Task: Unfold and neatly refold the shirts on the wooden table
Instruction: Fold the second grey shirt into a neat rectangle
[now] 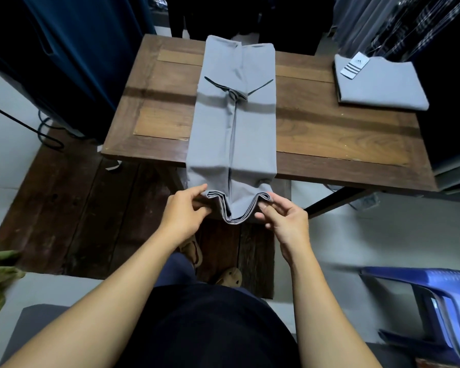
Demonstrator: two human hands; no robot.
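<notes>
The shirt (234, 123) before me is plain blue-grey. A second shirt (383, 83), the same grey, bears a pale tag (354, 65) with dark stripes. The table (329, 134) is brown, wood-grained; the stool (441, 296) blue; my top (210, 328) black.

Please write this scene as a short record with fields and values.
shirt: grey, folded to a long strip, near end over the table edge
left hand: pinches its near left corner
right hand: pinches its near right corner
second shirt: folded, tagged, at table's right
stool: blue, on floor at right
</notes>
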